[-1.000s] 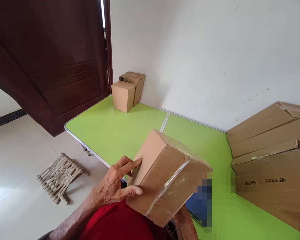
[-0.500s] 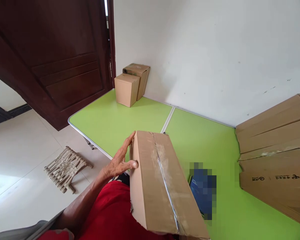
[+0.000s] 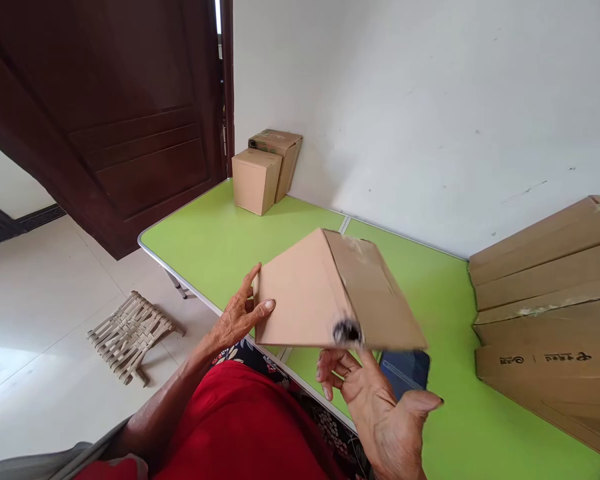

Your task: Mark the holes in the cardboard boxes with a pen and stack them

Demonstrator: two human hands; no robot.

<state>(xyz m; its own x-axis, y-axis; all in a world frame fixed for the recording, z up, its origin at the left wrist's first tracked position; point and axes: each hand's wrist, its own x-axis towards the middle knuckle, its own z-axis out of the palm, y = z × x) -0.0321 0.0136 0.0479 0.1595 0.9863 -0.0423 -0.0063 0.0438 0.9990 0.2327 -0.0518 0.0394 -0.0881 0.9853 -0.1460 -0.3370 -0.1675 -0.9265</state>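
Observation:
I hold a closed brown cardboard box (image 3: 325, 293) in the air over the near edge of the green table (image 3: 220, 240). My left hand (image 3: 237, 313) grips its left end, thumb on the near face and fingers behind. Palm up, my right hand (image 3: 380, 397) is under the box's lower right edge with its fingers curled against the bottom. A dark smudge marks the box's near bottom corner. A dark phone (image 3: 405, 370) lies flat on the table just behind my right hand.
Two small cardboard boxes (image 3: 265, 173) stand in the table's far left corner by the white wall. A stack of large flattened cartons (image 3: 550, 313) lies on the right. A dark wooden door (image 3: 110, 113) and a woven stool (image 3: 130, 333) are on the left.
The box has been turned in my hands: its taped face has rolled away and a plain side now faces me. My right hand has come into view beneath it.

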